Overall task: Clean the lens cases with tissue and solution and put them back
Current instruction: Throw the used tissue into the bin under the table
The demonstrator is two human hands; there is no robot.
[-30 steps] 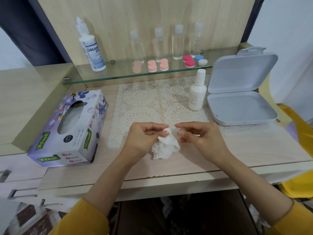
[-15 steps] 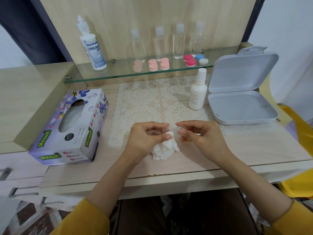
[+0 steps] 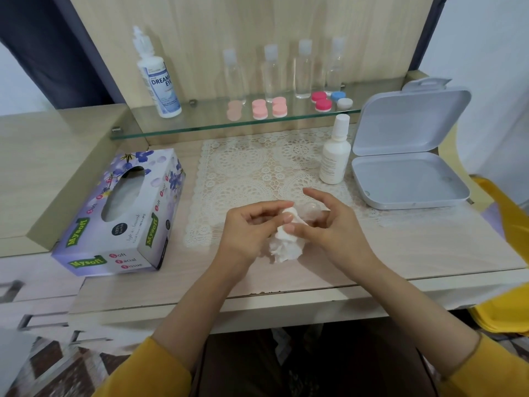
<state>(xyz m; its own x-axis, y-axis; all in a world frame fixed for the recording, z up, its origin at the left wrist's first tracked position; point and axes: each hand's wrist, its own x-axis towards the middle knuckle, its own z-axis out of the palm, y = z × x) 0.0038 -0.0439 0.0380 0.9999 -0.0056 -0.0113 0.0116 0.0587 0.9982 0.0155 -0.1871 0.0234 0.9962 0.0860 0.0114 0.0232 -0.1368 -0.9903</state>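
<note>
Two grips, each full: left hand around crumpled tissue, right hand around clear lens case.

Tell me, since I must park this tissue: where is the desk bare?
The lace mat between tissue box and spray bottle is bare. So is the desk right of the right hand, in front of the open box. The glass shelf is crowded with bottles and lens cases.
</note>
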